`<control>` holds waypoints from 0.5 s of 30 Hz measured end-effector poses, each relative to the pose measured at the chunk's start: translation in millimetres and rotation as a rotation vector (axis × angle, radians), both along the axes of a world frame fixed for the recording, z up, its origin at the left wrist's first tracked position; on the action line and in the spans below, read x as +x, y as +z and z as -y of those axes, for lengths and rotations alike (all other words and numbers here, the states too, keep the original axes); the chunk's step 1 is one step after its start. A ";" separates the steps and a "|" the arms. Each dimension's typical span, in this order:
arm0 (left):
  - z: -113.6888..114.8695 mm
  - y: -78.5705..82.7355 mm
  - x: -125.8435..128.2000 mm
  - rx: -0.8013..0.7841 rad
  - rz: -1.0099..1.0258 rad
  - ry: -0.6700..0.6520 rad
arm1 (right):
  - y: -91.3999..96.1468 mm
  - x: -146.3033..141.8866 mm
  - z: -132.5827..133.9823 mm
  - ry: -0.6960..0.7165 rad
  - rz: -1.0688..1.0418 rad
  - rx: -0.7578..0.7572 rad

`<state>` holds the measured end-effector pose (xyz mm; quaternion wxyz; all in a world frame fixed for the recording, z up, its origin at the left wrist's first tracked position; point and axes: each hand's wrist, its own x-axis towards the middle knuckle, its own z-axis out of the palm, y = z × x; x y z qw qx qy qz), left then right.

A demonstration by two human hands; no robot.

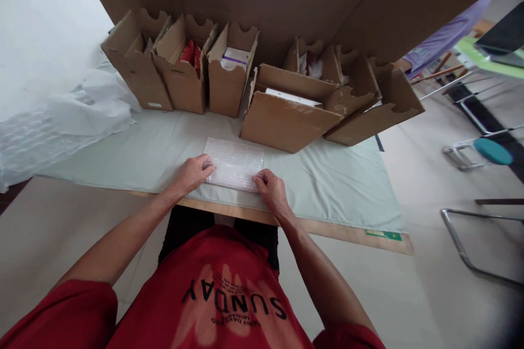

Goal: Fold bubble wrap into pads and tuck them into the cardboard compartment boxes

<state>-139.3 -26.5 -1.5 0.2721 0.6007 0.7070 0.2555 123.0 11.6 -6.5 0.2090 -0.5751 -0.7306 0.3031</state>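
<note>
A small sheet of bubble wrap (235,163) lies flat on the pale cloth (335,185) that covers the table. My left hand (192,173) rests at the sheet's near left corner, fingers curled and pinching its edge. My right hand (271,190) grips the near right corner the same way, fingers bent over the edge. Both forearms reach in from the bottom of the view.
Several open cardboard bins (184,65) line the back of the table, some holding red packets (190,53) and white boxes (234,58). A wide bin (282,114) sits just behind the sheet. Loose plastic film (61,120) lies at the left. Another person's purple sleeve (442,41) and stools (491,151) are at the right.
</note>
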 end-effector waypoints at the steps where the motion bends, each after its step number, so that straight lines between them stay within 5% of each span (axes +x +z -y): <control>1: 0.1 0.2 2.9 -0.010 -0.071 0.019 | 0.7 -2.1 0.6 -0.010 0.055 0.014; 6: 17.7 8.6 16.7 0.204 -0.467 0.039 | 6.6 -13.6 3.2 -0.033 0.298 0.025; 11: 36.5 10.3 12.2 0.373 -0.580 -0.439 | 15.5 -19.5 5.5 -0.004 0.477 0.015; 15: 32.4 13.5 7.3 0.262 -0.650 -0.539 | 22.8 -12.7 15.7 0.058 0.528 0.315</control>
